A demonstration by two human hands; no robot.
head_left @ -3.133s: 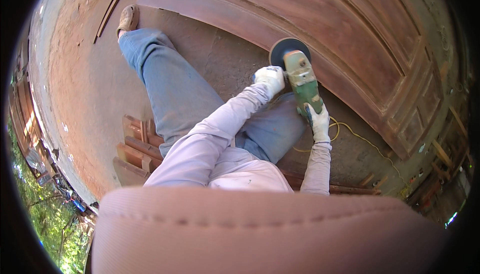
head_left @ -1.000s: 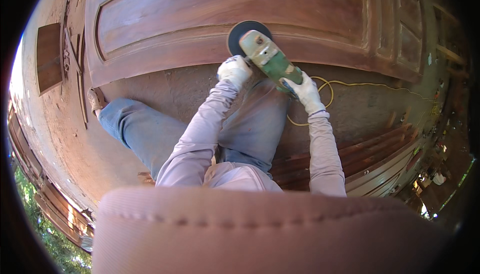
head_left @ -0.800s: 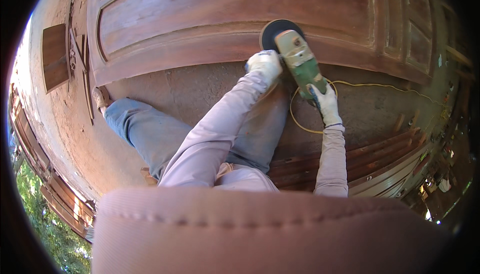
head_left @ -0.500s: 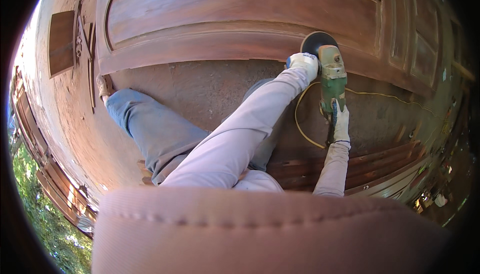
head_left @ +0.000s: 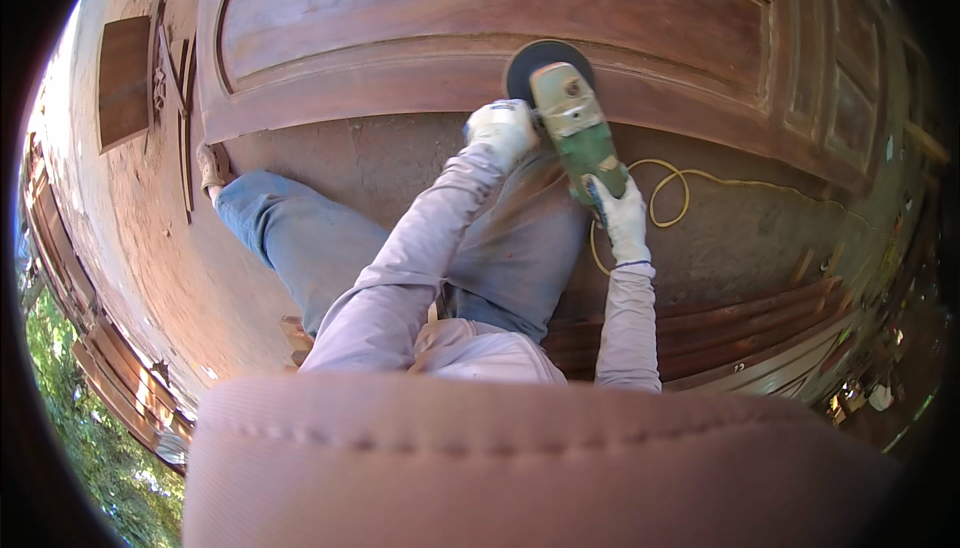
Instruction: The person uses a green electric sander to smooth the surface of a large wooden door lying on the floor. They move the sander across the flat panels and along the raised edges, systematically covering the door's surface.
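Observation:
A green angle grinder [head_left: 585,143] with a dark round disc [head_left: 545,60] reaches over the near rail of a brown panelled wooden door [head_left: 400,98]. Its disc overlaps the rail; whether it touches the wood I cannot tell. My right hand [head_left: 622,218], in a white glove, wraps round the rear of the tool's body. Beside the tool's head, on its left, my gloved left hand [head_left: 502,130] is closed, apparently round the side handle, which the glove hides. A yellow cord [head_left: 672,210] loops to the right of the grinder.
A flat brown board [head_left: 124,86] and thin wood strips [head_left: 182,138] lie at the left. My jean-covered legs [head_left: 300,233] stretch beneath my arms, close to the door's near edge. Long brown planks [head_left: 720,333] lie at the lower right.
Both hands have carried the grinder leftward along the door's near rail, and its body now tilts more. The cord has shifted and formed a small loop.

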